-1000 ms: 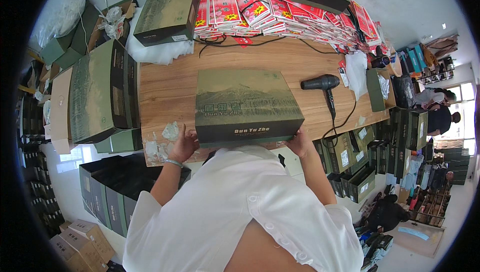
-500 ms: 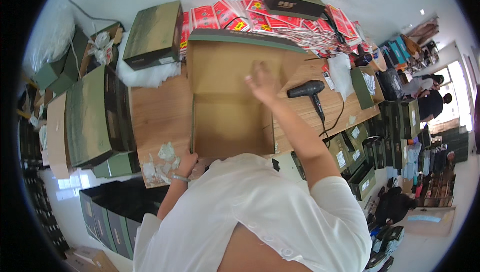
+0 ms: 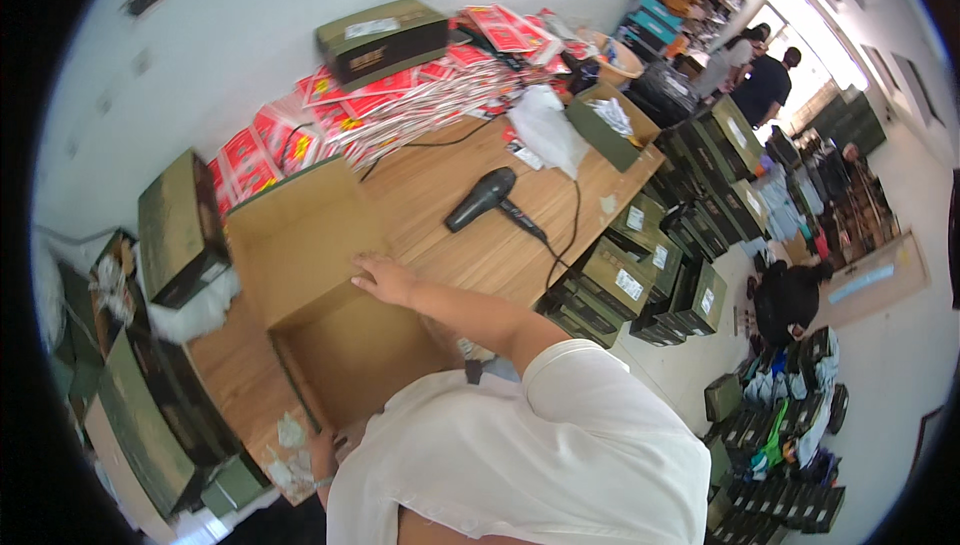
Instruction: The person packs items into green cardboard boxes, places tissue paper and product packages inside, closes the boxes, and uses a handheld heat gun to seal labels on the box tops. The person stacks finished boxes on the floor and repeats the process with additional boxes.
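Shifting since last frame: right hand (image 3: 385, 279) moved from over the lid (image 3: 305, 235) to its right side, fingers loosely apart, contact unclear. Open box (image 3: 360, 355) sits on table (image 3: 415, 190), lid tipped toward 12. Left hand (image 3: 324, 453) at box's 6 o'clock corner, mostly hidden, can't tell finger state. Red packets (image 3: 400, 100) block 12, closed box (image 3: 185, 225) crowds 10. Wood shows toward hair dryer (image 3: 485, 203), 2 o'clock; table edge at 3.

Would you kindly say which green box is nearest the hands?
The box left of the hair dryer, lid raised; unlike the others, it has the left hand and right hand at it.
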The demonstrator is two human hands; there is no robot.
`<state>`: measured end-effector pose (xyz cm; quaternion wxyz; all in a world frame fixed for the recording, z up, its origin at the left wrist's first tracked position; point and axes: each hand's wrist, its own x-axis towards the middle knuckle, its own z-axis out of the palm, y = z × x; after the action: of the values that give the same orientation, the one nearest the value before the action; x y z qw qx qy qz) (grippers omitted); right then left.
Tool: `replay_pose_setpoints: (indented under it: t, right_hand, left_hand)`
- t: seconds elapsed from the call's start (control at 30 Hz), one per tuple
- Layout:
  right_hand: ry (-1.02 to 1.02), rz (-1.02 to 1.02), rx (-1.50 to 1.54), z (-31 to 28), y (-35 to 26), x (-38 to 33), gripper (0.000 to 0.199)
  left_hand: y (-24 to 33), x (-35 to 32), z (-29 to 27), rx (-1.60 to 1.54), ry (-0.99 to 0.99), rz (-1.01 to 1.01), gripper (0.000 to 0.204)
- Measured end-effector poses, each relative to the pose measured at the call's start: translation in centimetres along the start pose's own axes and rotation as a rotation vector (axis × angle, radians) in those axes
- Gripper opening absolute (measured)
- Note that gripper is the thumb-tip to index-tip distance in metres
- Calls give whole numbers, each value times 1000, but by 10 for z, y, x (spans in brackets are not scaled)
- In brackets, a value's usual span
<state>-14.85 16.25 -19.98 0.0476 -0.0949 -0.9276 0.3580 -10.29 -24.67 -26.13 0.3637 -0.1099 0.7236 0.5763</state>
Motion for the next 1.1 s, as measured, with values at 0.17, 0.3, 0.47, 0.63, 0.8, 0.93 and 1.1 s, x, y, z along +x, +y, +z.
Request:
replay_pose_setpoints:
  t: [0.17,0.3,0.47,0.63,0.8,0.93,1.1]
  right_hand:
    - [491,264,-107,-88,133,-59,40]
    - [471,623,-727,-115,240,-118,49]
    - [72,665,-462,-159,329,-134,59]
    - [-91,568,-413,-158,368,-112,55]
    - [-29,568,-492,-187,404,-69,52]
    - [208,519,-738,-205,476,-4,42]
    - [398,807,-318,-284,467,69,28]
  left_hand:
    - [15,-22,8,50,119,44,63]
    - [-58,24,-47,739,640,290,61]
    - [-29,44,41,1446,1294,501,88]
    - [-10,56,203,1118,833,702,73]
    - [-1,35,296,1105,592,619,64]
    - [27,13,311,1193,508,544,64]
    - [32,1,309,1262,481,460,64]
